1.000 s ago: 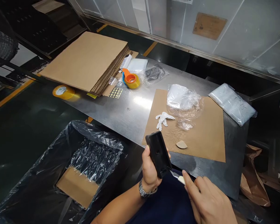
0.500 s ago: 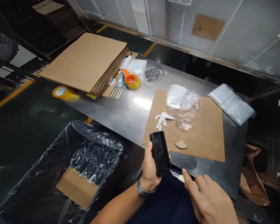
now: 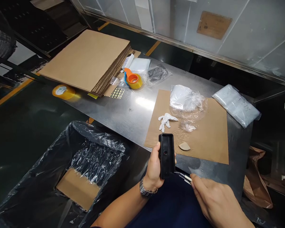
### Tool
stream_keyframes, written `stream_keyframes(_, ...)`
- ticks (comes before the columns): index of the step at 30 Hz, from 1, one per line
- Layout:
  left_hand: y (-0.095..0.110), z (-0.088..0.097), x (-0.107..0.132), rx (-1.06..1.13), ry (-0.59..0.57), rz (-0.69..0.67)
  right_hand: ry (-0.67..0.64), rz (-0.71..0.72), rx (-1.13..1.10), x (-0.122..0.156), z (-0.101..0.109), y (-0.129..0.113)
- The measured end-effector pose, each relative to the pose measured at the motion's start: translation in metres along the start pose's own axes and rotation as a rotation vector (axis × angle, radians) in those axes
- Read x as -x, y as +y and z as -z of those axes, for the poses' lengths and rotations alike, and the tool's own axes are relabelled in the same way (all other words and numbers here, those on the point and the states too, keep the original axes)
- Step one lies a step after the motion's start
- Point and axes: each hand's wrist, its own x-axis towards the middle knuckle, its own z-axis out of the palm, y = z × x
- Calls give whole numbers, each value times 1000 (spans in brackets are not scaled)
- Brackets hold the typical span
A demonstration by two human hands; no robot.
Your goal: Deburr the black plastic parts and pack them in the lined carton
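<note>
A black rectangular tray-like part point(image 3: 167, 156), hollow with a small hole in its floor, is held upright over my lap. My left hand point(image 3: 154, 166) is wrapped around its lower left side, with fingertips showing at the right edge. In my right hand point(image 3: 211, 193) is a small knife point(image 3: 186, 178) with a pale handle. Its thin blade reaches the lower right edge of the black part; whether it touches cannot be made out. On the cardboard sheet point(image 3: 209, 133) just beyond lie a tan wedge-shaped piece point(image 3: 184, 146) and a white glove point(image 3: 166, 121).
Clear plastic bags point(image 3: 186, 99) lie on the cardboard, and a packed bag point(image 3: 237, 104) at the metal table's point(image 3: 104, 114) right. A cardboard stack point(image 3: 87, 60), tape dispenser point(image 3: 134, 80) and tape roll point(image 3: 63, 91) are left. A black-lined bin point(image 3: 47, 171) stands lower left.
The black part has turned more upright and shifted slightly right in my left hand. My right hand has turned, and the knife now lies at a slightly different angle by the part's lower right edge.
</note>
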Motion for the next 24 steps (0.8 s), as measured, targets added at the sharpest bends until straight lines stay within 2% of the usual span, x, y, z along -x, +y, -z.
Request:
stream_keyframes(9, 0, -2, -1, -37, -5, 12, -42, 5, 21, -5, 3, 0)
stream_keyframes(15, -3, -1, -3, -104, 39, -33, -43, 15, 67, -4, 0, 2)
stream_keyframes(24, -7, 0, -6, -157, 54, -95, -152, -13, 63, -1, -5, 2)
